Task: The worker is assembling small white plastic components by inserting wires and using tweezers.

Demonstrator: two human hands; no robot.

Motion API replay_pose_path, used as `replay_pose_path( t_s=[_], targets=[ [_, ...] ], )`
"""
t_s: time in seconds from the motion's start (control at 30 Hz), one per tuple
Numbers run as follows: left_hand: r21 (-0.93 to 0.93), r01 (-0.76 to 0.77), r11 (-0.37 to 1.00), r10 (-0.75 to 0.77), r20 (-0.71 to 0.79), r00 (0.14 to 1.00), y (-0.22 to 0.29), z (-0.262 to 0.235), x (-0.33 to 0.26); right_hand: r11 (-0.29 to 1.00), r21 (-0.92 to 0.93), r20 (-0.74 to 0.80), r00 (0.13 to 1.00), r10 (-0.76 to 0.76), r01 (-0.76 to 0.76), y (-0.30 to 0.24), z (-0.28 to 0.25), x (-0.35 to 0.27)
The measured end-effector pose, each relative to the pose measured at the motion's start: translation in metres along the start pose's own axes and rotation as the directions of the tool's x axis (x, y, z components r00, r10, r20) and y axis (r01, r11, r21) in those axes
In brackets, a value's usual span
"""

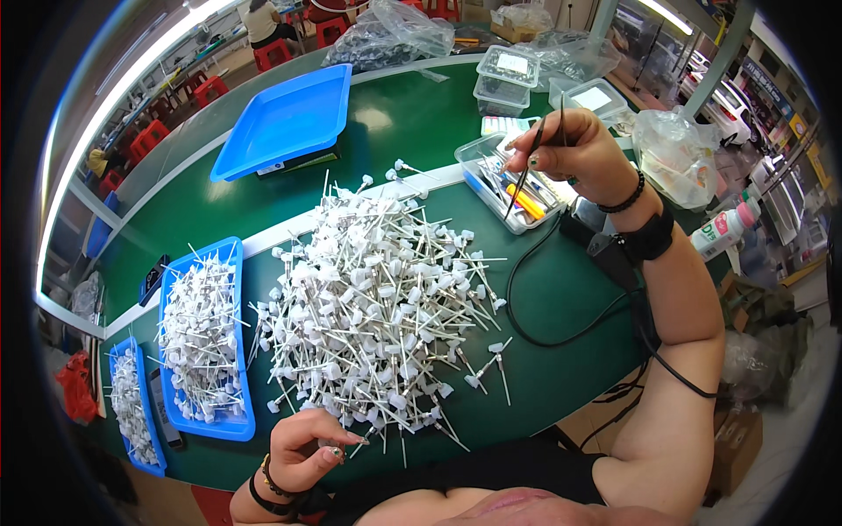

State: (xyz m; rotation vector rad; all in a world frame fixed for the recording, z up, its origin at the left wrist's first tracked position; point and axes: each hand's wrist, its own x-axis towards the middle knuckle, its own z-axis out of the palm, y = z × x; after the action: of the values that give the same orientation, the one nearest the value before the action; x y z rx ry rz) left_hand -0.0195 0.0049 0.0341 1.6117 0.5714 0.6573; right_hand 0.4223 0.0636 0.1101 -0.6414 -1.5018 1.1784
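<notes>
A large heap of small white plastic pieces with thin stems (373, 298) lies on the green table. At its near edge is my left hand (307, 449), thumb and index finger drawn together at the stems. Whatever sits between those fingertips is too small to make out. Raised over the right side of the table, my right hand (579, 158) grips dark tweezers (522, 186) that point down. Beneath them stands a clear plastic box (517, 224) of tools, including one with a yellow-orange handle (526, 202).
Two blue trays, a larger one (248, 351) and a smaller one (160, 460), hold more such pieces at left. A blue tray (289, 123) rests at the back. A black cable (561, 340) loops at right, near a pink-capped bottle (726, 228). Clear lidded containers (504, 83) stand behind.
</notes>
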Motion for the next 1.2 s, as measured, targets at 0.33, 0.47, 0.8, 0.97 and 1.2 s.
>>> replay_pose_path(
  t_s=[0.33,0.47,0.8,0.97,1.2],
  targets=[
    [0.027,-0.015,1.000,0.014,0.031,0.999,0.002,-0.001,0.003,0.998,0.048,0.121,0.992,-0.040,0.034,-0.003,0.012,-0.002],
    [0.043,-0.028,0.999,0.028,-0.010,1.000,0.001,-0.001,-0.002,0.986,0.168,0.126,0.992,-0.018,-0.004,-0.003,0.028,-0.004],
    [0.035,-0.068,0.997,0.067,0.034,0.997,-0.004,0.006,0.005,0.931,0.280,0.446,0.890,0.091,-0.236,0.013,0.112,0.003],
    [0.058,-0.078,0.995,0.075,0.056,0.996,-0.001,0.007,0.001,0.904,0.343,0.493,0.868,0.057,-0.254,0.022,0.127,0.009],
    [0.097,-0.139,0.986,0.131,0.077,0.988,0.005,0.006,0.001,0.900,0.366,0.448,0.892,0.053,-0.237,0.023,0.122,0.004]
  ],
)
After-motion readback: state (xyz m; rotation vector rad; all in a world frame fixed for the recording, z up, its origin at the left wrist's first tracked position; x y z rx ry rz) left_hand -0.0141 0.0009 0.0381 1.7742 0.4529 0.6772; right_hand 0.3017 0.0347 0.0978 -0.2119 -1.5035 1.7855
